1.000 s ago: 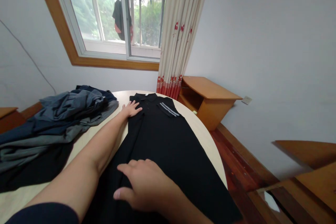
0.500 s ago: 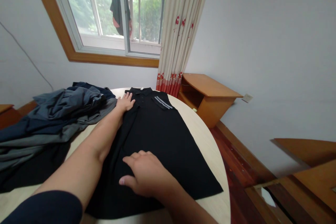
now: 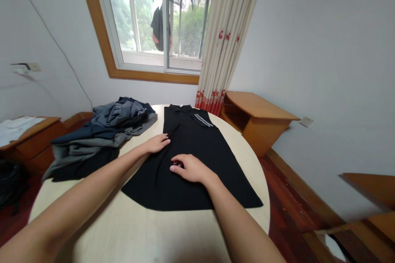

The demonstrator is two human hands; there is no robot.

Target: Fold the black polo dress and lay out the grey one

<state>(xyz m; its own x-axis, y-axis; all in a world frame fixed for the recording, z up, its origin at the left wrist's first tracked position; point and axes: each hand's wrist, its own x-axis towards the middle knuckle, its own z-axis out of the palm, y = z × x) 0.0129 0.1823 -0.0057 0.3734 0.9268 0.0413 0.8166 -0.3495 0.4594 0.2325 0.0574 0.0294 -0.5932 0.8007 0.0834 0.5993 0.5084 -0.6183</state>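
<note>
A black polo shirt (image 3: 197, 148) lies spread on a round pale table, its collar toward the window. One sleeve with two grey stripes (image 3: 203, 120) is folded inward across its upper right. My left hand (image 3: 158, 143) rests on the shirt's left side, fingers stretched out along the folded-in cloth, where a few creases run down. Over the middle of the shirt is my right hand (image 3: 191, 167), fingers loosely curved and thumb apart, with nothing held. Whether its fingertips touch the fabric I cannot tell.
A heap of grey, navy and black clothes (image 3: 114, 119) sits on the table's left. Beyond the round table's rim (image 3: 262, 176) stand a wooden cabinet (image 3: 259, 111) at right and a wooden nightstand (image 3: 37, 139) at left. A curtain (image 3: 228, 41) hangs beside the window.
My left hand has come back from near the collar to the middle of the shirt's left side. My right hand remains over the shirt. The view has shifted, showing more at left.
</note>
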